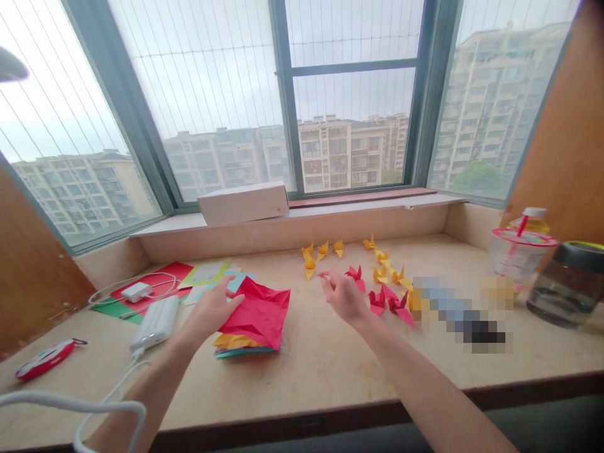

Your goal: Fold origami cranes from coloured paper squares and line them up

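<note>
My left hand (212, 308) grips the edge of a creased red paper sheet (257, 313), which lies on a small stack of yellow and teal paper (231, 346). My right hand (344, 297) hangs in the air with its fingers apart, holding nothing. Closest to it are several red origami cranes (380, 301), and one more red crane (355, 275) stands just past its fingertips. Several yellow origami cranes (321, 253) stand in a loose group towards the back of the wooden desk (321, 358). A pixelated patch (457, 314) hides whatever lies to the right.
A white power bank (155, 324) with a cable lies left of my left hand, beside coloured paper sheets (151, 289) and a white charger (136, 291). At the right stand a red-lidded plastic cup (519, 255) and a dark-lidded glass jar (569, 286).
</note>
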